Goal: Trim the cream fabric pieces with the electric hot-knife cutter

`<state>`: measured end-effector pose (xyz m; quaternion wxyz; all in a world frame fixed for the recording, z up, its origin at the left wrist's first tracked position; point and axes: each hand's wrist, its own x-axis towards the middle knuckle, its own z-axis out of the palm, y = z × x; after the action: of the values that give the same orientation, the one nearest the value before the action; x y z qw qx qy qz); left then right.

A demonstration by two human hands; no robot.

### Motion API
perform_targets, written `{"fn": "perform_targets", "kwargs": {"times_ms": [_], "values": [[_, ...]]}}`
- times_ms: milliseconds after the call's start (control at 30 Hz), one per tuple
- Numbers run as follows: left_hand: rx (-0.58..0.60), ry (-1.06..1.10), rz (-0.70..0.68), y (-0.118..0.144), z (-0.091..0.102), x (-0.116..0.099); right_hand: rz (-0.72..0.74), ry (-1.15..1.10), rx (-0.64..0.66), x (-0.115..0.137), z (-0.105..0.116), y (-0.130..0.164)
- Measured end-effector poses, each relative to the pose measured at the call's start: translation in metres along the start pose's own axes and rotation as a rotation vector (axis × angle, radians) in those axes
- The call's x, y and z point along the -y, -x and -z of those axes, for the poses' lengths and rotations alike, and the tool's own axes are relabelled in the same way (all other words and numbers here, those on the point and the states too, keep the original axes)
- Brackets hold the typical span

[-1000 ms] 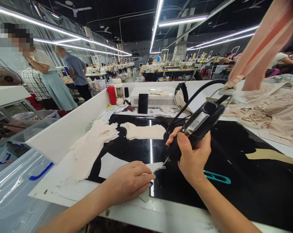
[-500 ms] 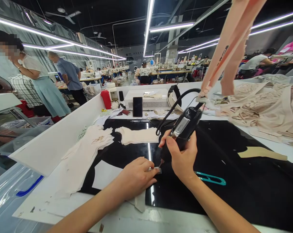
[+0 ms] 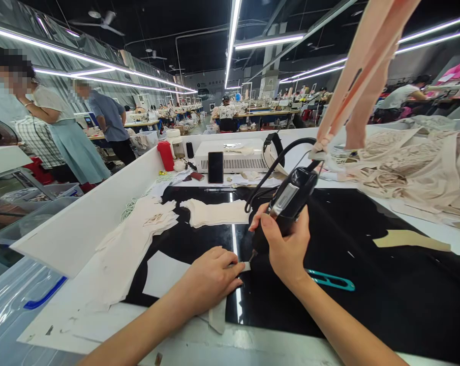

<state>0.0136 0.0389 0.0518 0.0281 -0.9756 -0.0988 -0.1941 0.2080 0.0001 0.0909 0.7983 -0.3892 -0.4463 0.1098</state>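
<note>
My right hand [image 3: 284,244] is wrapped round a black corded handheld power tool [image 3: 288,201], tilted with its thin tip down at the black glossy board [image 3: 347,244]. The tool hangs from peach-coloured fabric straps [image 3: 361,76]. Just left of the tip, the fingers of my left hand [image 3: 213,277] press on a small pale strip [image 3: 247,266], whose end sticks out beyond them. Under and below this hand lies a longer pale strip [image 3: 216,316]. A white curved sheet [image 3: 163,274] lies left of the left hand. Beside my right wrist are teal thread snips [image 3: 331,280].
Stacked cream fabric pieces [image 3: 216,212] and a larger cream pile [image 3: 130,249] lie on the left half. A phone [image 3: 215,168] leans against a white box [image 3: 233,157] at the back. Heaped beige fabric [image 3: 416,162] covers the back right. A white side panel [image 3: 88,229] borders the left.
My left hand has shifted slightly left with the small pale strip, so the strip's end sits a little left of the tool's tip. My right hand and the tool have barely moved.
</note>
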Motion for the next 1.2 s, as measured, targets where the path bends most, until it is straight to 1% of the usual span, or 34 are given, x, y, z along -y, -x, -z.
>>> {"fn": "perform_targets", "kwargs": {"times_ms": [300,667,1000,1200], "values": [[0.002,0.004,-0.005,-0.0002,0.0002,0.0010,0.007,-0.015,-0.024,0.0006,0.0005,-0.0026],[0.006,-0.008,-0.015,0.0006,-0.0020,0.0026,0.014,-0.010,0.001,-0.0034,0.0005,0.0008],[0.003,-0.024,-0.022,-0.0019,-0.0015,0.0010,0.008,0.009,0.004,-0.0026,-0.0008,-0.0013],[0.026,-0.036,-0.003,0.0002,-0.0016,0.0011,0.003,-0.014,-0.006,0.0013,0.0003,0.0020]]}}
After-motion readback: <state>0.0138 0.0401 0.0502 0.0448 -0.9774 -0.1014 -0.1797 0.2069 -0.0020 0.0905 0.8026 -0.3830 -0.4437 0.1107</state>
